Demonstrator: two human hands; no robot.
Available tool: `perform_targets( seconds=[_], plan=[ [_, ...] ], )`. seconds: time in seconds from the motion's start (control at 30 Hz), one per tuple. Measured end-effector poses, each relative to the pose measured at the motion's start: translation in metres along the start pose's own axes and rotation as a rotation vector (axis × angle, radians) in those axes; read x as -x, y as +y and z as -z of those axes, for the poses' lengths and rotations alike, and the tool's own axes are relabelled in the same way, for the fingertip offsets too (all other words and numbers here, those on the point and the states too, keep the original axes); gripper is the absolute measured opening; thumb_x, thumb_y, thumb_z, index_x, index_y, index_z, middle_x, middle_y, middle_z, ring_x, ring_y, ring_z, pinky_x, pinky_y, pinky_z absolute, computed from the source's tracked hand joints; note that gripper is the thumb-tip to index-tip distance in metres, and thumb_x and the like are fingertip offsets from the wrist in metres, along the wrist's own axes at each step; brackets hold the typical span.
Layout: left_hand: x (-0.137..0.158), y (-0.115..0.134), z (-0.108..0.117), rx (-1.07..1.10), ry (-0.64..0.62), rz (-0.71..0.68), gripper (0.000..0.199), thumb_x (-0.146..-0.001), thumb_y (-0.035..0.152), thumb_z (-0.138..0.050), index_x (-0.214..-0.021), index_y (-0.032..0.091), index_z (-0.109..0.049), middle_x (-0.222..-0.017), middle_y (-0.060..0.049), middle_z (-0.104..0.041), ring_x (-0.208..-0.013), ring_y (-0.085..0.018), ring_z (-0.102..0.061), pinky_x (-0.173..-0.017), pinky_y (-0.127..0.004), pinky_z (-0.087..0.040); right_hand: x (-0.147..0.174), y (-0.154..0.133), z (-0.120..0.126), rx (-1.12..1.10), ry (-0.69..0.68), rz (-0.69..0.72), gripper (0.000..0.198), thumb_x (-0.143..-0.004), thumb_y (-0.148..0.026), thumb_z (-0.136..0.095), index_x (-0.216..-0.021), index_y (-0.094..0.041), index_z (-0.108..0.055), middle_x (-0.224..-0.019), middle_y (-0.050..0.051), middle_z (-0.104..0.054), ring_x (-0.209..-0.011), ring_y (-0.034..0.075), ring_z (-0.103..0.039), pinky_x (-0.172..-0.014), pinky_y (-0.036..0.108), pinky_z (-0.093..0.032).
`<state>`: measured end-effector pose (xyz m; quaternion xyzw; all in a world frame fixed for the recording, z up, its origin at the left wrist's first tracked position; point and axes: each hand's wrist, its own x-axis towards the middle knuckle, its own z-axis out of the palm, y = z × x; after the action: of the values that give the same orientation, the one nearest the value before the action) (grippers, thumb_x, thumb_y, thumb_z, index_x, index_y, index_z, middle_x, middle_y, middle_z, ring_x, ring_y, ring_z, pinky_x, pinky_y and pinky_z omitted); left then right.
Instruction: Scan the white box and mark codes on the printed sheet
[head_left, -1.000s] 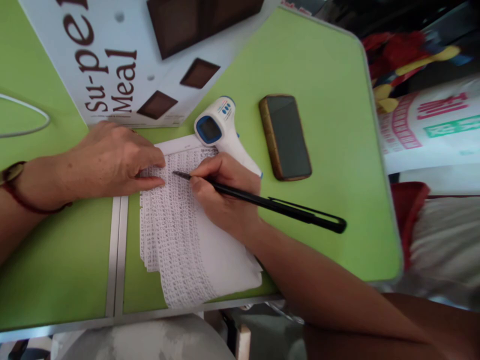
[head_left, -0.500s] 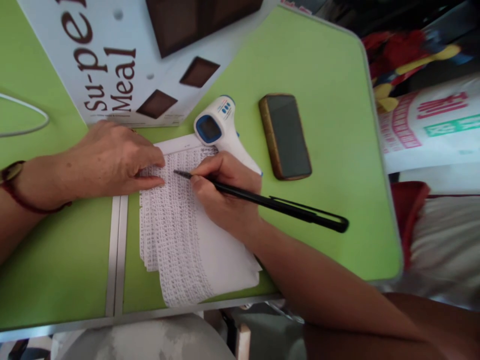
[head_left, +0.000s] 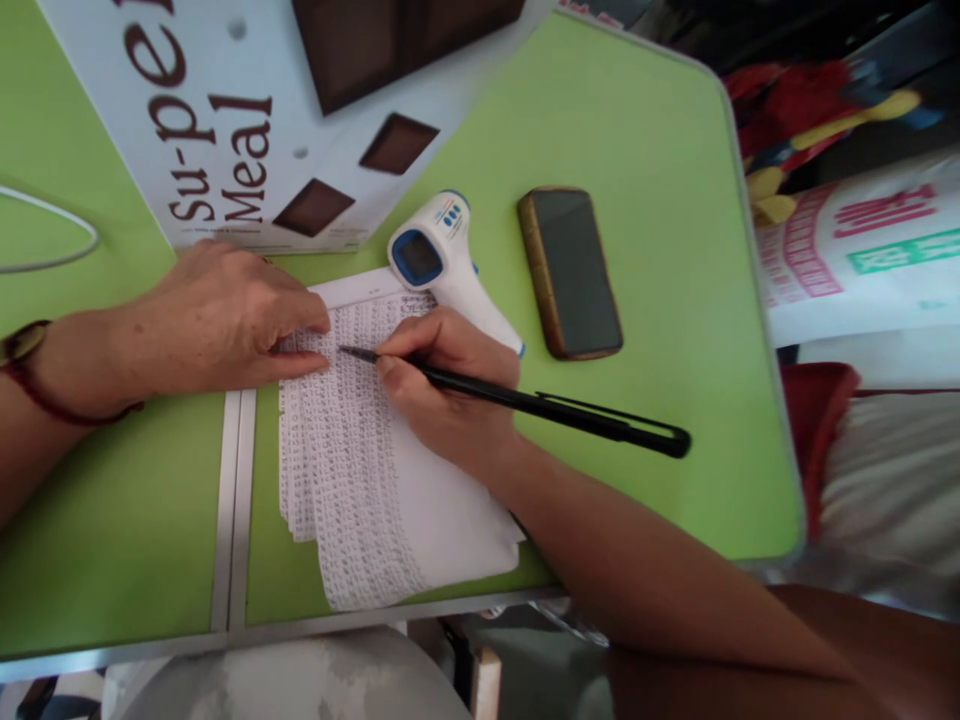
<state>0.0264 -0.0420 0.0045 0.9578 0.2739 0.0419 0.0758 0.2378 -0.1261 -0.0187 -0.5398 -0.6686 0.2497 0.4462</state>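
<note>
Green tabletop [head_left: 660, 250] with a pale metal rim and a metal seam [head_left: 232, 520] running up toward the left hand [head_left: 225, 325]; past the right edge, a white bag [head_left: 862, 245] with red and green print, and red and yellow items [head_left: 806, 110], blurred. Stack of papers [head_left: 360, 510], several sheets overlapping, lies near the front edge just right of the seam; left part of the top sheet covered in dense rows of small handwriting, legibility poor, right part blank. Left hand rests on the upper left corner of the stack, thumb and forefinger slightly parted, remaining fingers tucked and partly hidden; watch [head_left: 26, 343] and dark red band [head_left: 67, 412] at that wrist. Right hand [head_left: 472, 430] holds a black pen [head_left: 495, 391] pinched between thumb and fingers, tip over the written rows; contact with paper cannot be confirmed. White-and-blue infrared thermometer [head_left: 480, 300] at the top of the stack, just beyond the right hand. Phone [head_left: 577, 275], screen dark, lies right of it, apart. White box [head_left: 251, 60] lettered "Meal" behind the left hand; white cable [head_left: 86, 232] at far left.
</note>
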Motion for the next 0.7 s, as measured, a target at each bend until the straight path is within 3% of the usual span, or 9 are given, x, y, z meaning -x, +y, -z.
perform_targets(
  seconds=[0.33, 0.7],
  plan=[
    [0.0011, -0.0024, -0.0034, 0.003, 0.084, -0.041, 0.03, -0.093, 0.05, -0.056, -0.091, 0.025, -0.073, -0.074, -0.001, -0.074, -0.067, -0.018, -0.068, -0.056, -0.028, -0.039, 0.0004, -0.0007, -0.0005, -0.025, -0.046, -0.01, 0.008, -0.077, -0.02, -0.06, -0.07, -0.023, -0.059, -0.057, -0.006, -0.058, -0.051, 0.009, -0.05, -0.045, 0.022, -0.039],
    [-0.0001, -0.0013, -0.0034, 0.007, 0.055, -0.024, 0.029, -0.092, 0.049, -0.057, -0.09, 0.025, -0.073, -0.072, -0.001, -0.073, -0.066, -0.018, -0.067, -0.056, -0.028, -0.04, -0.0009, -0.0019, 0.0006, -0.023, -0.03, 0.001, 0.01, -0.075, -0.02, -0.058, -0.066, -0.023, -0.057, -0.055, -0.006, -0.059, -0.049, 0.009, -0.05, -0.045, 0.023, -0.039]
  ],
)
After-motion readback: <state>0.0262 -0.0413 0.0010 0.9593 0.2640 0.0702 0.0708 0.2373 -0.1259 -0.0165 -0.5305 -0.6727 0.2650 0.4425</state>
